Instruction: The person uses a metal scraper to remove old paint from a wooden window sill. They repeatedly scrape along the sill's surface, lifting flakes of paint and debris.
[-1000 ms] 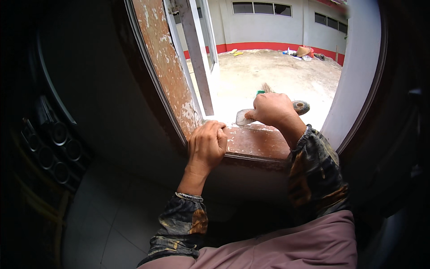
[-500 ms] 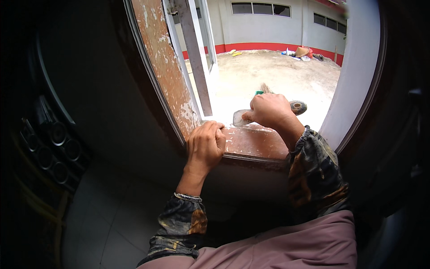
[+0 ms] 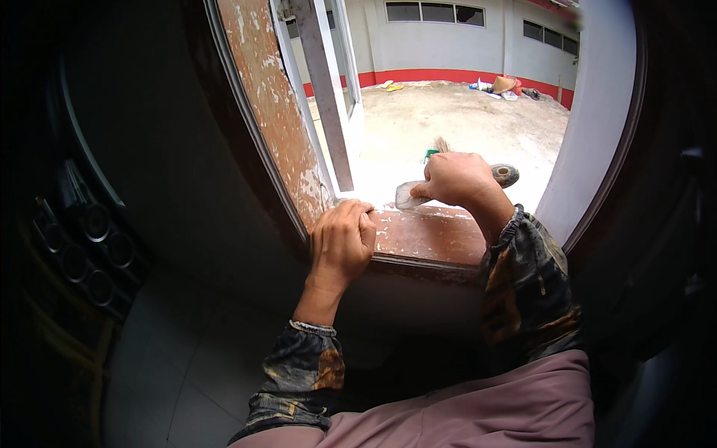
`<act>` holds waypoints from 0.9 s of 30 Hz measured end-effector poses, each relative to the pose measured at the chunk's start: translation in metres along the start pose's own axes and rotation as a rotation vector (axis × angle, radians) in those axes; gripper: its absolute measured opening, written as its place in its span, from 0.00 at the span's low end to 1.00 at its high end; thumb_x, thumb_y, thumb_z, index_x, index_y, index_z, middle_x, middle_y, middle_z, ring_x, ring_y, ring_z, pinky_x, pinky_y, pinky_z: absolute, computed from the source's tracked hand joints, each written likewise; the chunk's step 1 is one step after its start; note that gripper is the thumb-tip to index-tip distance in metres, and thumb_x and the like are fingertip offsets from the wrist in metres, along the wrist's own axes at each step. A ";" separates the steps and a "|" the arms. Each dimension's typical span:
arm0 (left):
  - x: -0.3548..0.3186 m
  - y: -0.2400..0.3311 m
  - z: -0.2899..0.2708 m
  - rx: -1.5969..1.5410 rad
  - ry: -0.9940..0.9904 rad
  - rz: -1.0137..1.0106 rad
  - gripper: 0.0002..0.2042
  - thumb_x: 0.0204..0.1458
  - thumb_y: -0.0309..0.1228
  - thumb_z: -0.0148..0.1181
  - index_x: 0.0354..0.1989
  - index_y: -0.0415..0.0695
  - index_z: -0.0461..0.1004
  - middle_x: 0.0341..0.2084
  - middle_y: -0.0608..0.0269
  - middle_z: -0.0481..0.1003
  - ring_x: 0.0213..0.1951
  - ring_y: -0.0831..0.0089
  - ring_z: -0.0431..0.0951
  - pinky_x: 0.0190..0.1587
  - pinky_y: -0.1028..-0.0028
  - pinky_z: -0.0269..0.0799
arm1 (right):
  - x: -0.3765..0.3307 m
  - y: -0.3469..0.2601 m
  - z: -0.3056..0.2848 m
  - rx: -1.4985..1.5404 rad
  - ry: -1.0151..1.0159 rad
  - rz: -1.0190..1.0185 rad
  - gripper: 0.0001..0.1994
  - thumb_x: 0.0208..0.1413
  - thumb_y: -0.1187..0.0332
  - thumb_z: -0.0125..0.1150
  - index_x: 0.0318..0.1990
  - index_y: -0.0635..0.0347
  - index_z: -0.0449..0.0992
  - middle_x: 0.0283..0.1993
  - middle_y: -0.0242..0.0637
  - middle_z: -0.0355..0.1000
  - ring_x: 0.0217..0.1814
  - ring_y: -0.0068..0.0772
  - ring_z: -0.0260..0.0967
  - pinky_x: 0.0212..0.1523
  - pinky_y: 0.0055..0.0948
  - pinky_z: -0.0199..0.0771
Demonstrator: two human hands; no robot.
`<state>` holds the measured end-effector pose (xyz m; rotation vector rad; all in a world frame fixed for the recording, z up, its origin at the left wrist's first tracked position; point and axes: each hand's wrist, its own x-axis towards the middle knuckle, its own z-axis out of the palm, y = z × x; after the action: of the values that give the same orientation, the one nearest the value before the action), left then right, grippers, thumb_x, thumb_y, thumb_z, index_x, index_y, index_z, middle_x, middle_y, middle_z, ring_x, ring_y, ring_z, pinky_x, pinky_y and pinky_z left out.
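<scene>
The scraper was gripped in the right hand at the outer edge of the brown sill, its blade pointed toward the left hand, which was curled at the sill's left corner; whether anything was grasped by it could not be told. Should the blade be pushed too hard and skid leftward, the left hand could be nicked. The sill could be gouged by too steep a tilt, and the scraper could be dropped outside if the grip were loosened.

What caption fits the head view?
Right hand grips a scraper at a paint-flecked windowsill; left hand rests at its left end.
</scene>
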<state>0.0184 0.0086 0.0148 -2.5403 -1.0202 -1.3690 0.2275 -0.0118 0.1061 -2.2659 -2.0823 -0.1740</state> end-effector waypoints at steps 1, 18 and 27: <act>-0.001 0.000 0.000 0.008 -0.014 -0.010 0.15 0.57 0.29 0.43 0.38 0.39 0.79 0.38 0.51 0.80 0.40 0.51 0.80 0.47 0.60 0.74 | 0.000 0.000 0.001 0.005 -0.003 -0.010 0.22 0.54 0.43 0.65 0.36 0.55 0.86 0.34 0.37 0.82 0.39 0.38 0.80 0.42 0.35 0.77; 0.001 0.001 0.000 -0.015 0.021 0.013 0.13 0.55 0.30 0.47 0.35 0.38 0.79 0.34 0.51 0.79 0.36 0.53 0.80 0.45 0.59 0.74 | -0.007 -0.008 -0.010 0.037 -0.067 0.025 0.24 0.56 0.46 0.65 0.41 0.62 0.84 0.42 0.47 0.82 0.46 0.43 0.81 0.48 0.38 0.78; -0.001 0.001 -0.001 -0.003 -0.007 -0.013 0.14 0.56 0.30 0.45 0.37 0.39 0.79 0.37 0.51 0.80 0.39 0.52 0.80 0.47 0.60 0.74 | -0.005 -0.004 -0.007 0.037 -0.051 -0.001 0.24 0.55 0.45 0.65 0.39 0.60 0.85 0.39 0.43 0.82 0.44 0.41 0.80 0.45 0.37 0.77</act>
<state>0.0181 0.0069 0.0154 -2.5472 -1.0381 -1.3672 0.2227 -0.0175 0.1123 -2.2718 -2.0927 -0.0785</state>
